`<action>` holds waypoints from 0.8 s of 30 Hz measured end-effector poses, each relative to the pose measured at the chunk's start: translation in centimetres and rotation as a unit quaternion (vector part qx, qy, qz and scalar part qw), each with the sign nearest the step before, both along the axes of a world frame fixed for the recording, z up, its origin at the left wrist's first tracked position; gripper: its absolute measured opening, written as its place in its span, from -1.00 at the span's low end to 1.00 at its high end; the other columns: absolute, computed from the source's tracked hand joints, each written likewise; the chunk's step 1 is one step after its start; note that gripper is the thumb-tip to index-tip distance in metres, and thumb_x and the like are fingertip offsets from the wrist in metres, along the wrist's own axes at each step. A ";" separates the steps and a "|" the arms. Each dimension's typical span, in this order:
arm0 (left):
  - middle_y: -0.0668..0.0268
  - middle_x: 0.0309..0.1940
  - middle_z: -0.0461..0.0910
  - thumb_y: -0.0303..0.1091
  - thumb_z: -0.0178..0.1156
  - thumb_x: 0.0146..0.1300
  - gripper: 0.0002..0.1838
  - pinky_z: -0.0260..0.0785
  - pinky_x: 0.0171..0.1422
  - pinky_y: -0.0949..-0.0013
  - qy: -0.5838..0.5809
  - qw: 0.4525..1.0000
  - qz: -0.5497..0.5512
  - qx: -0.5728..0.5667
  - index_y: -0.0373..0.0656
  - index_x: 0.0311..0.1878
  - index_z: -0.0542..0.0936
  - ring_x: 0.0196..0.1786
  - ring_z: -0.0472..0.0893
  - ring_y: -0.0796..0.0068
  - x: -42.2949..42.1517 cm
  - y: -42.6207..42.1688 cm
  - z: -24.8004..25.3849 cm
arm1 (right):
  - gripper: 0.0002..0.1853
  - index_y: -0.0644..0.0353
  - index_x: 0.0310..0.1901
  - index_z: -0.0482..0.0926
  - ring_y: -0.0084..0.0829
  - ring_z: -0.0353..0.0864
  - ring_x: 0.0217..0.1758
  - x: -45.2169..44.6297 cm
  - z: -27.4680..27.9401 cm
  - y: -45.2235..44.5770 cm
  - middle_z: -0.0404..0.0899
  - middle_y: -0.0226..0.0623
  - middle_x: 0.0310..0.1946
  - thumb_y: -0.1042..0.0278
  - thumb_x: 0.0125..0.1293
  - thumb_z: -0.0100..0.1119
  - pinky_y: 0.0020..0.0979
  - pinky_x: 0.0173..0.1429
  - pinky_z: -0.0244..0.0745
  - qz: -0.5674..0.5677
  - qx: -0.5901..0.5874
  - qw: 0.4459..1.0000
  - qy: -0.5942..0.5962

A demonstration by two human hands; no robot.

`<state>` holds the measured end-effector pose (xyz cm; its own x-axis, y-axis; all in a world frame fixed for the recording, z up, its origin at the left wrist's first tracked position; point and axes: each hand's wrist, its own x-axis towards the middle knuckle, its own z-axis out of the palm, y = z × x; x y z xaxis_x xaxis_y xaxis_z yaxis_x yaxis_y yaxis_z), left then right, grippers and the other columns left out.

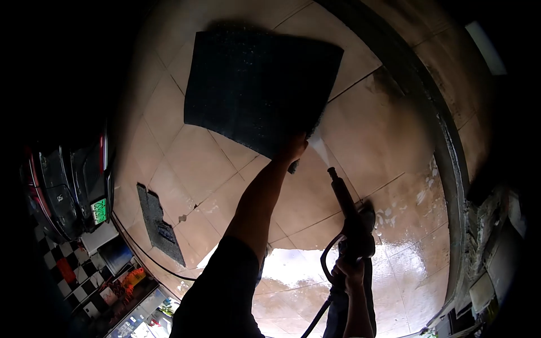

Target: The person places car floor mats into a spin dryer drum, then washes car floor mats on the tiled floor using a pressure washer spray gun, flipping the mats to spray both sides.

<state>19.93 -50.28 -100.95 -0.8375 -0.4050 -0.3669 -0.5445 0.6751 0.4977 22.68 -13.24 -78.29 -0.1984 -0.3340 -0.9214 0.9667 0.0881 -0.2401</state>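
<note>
A large dark car mat or floor mat [253,84] is held up above the tiled floor, its surface dotted with droplets. My left hand [295,146] is closed on its lower right corner. My right hand [350,269] grips the handle of a pressure washer spray gun [352,225], whose nozzle points up and to the left. White spray leaves the nozzle and reaches the mat's right edge beside my left hand. A dark hose hangs from the gun's handle. Some of my left fingers are hidden by the mat.
A smaller grey mat piece [158,222] lies on the floor to the left, with a black hose [149,256] running past it. A dark car [67,191] stands at far left. Along the right curves a dark raised curb [451,141]. The tiles [293,270] are wet and shiny.
</note>
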 end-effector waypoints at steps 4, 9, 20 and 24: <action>-0.08 -0.34 0.49 -0.39 0.07 0.15 -0.84 0.36 -0.11 0.05 -0.046 0.985 0.091 0.136 -0.29 -0.29 0.45 -0.22 0.52 -0.06 -0.5 0.5 -0.4 | -0.63 0.23 -0.14 0.34 -0.55 0.30 -0.73 0.6 -0.6 0.2 0.31 -0.43 -0.70 0.63 -0.04 0.15 -0.47 -0.61 0.26 0.021 0.021 1.000 -0.002; -0.04 -0.43 0.47 -0.36 0.08 0.16 -0.84 0.33 -0.20 0.06 -0.017 0.995 0.070 0.067 -0.26 -0.32 0.43 -0.32 0.51 -0.02 0.0 0.3 0.9 | -0.63 0.22 -0.14 0.35 -0.54 0.31 -0.70 1.0 -0.8 0.3 0.30 -0.44 -0.69 0.62 -0.05 0.16 -0.46 -0.58 0.28 0.018 0.014 1.000 0.003; -0.05 -0.46 0.47 -0.36 0.08 0.18 -0.84 0.32 -0.27 0.07 0.026 0.997 0.064 0.024 -0.27 -0.35 0.41 -0.35 0.50 -0.02 2.0 0.7 -0.4 | -0.65 0.20 -0.15 0.38 -0.58 0.25 -0.74 -0.7 1.6 -1.3 0.29 -0.47 -0.68 0.68 -0.03 0.10 -0.51 -0.63 0.15 -0.023 0.008 0.998 0.059; -0.06 -0.45 0.45 -0.37 0.06 0.19 -0.85 0.32 -0.27 0.05 0.000 0.992 0.102 0.077 -0.26 -0.32 0.40 -0.36 0.50 -0.04 1.0 0.4 2.1 | -0.60 0.13 -0.12 0.36 -0.52 0.28 -0.71 0.7 0.2 -0.3 0.29 -0.43 -0.65 0.65 -0.05 0.11 -0.44 -0.59 0.24 0.022 -0.003 0.998 0.050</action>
<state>20.92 -49.90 -98.86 -0.7431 -0.5063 -0.4376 -0.6628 0.4668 0.5855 23.33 -13.50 -78.08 -0.2754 -0.3488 -0.8958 0.9330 0.1276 -0.3365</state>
